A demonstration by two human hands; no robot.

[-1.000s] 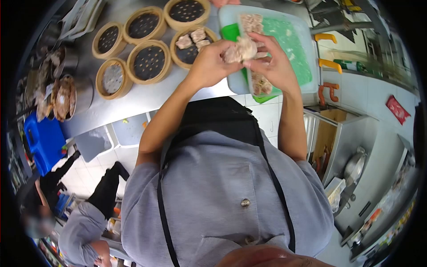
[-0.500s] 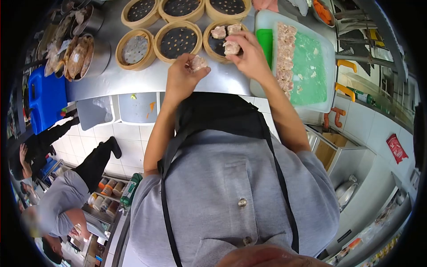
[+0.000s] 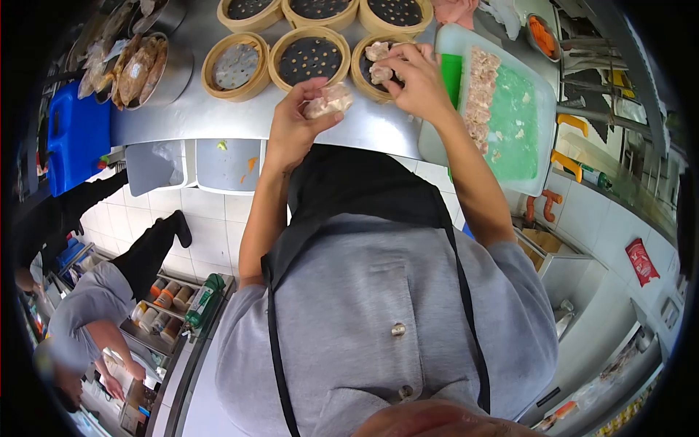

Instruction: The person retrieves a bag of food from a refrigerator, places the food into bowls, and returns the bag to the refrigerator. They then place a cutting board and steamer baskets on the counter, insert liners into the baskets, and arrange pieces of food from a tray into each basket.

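Observation:
My left hand (image 3: 293,124) is curled around pale pink siu mai dumplings (image 3: 329,100), above the front of the steel table. My right hand (image 3: 424,84) reaches over the right front bamboo steamer basket (image 3: 358,79), its thumb and fingertips pinched on a siu mai (image 3: 380,73) low over the dark perforated liner. Another siu mai (image 3: 377,51) sits in that basket behind it. The fingers cover the right part of the basket. To the left is a bamboo basket (image 3: 273,67) whose dark perforated liner is bare.
A translucent tray (image 3: 542,138) with a green base holds a row of siu mai (image 3: 480,95) to my right. More steamer baskets (image 3: 320,16) line the back. Metal pots (image 3: 171,76) stand left. Grey bins (image 3: 226,171) sit below the edge. Another person (image 3: 95,298) works at lower left.
My right hand has brought its siu mai further left within the basket, beside the one there. The left hand has turned, showing more of its dumplings. The view has shifted slightly.

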